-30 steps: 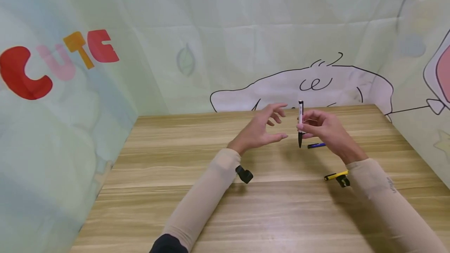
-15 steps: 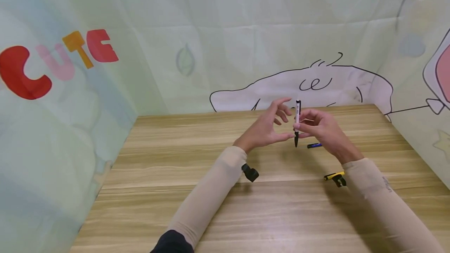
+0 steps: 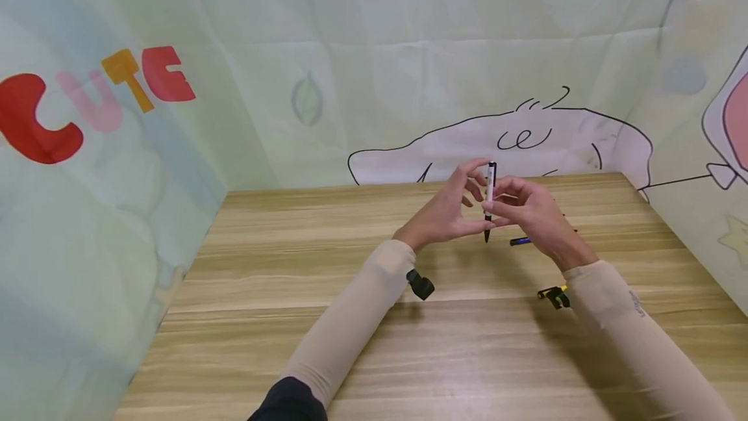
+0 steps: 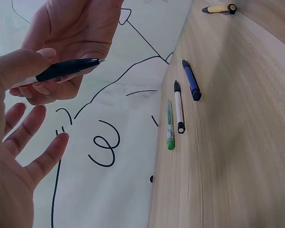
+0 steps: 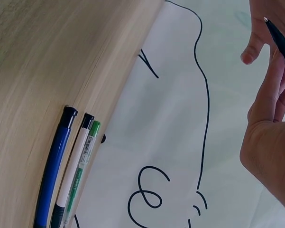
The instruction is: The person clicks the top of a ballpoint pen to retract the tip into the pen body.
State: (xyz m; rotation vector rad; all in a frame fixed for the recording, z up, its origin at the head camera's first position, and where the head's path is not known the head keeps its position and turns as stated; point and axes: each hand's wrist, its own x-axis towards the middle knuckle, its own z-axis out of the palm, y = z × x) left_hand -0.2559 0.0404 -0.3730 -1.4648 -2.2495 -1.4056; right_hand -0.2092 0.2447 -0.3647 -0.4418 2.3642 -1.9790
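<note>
A white ballpoint pen with a black grip stands nearly upright, tip down, above the table. My right hand pinches it between thumb and fingers. On its left side, my left hand is held with fingers spread, its index fingertip near the pen's top. Seen in the left wrist view, the left thumb lies over or against the pen's dark grip; whether it presses there I cannot tell. In the right wrist view the pen's dark tip shows at the edge, with the left hand behind it.
A blue pen, another white pen and a green pen lie side by side on the wooden table. Nearer, a yellow pen lies partly behind the right wrist's black mount. A printed cloth backs the table.
My right hand has carried the upright pen slightly left. My left hand has moved right and up until its thumb and index finger came close around the pen.
</note>
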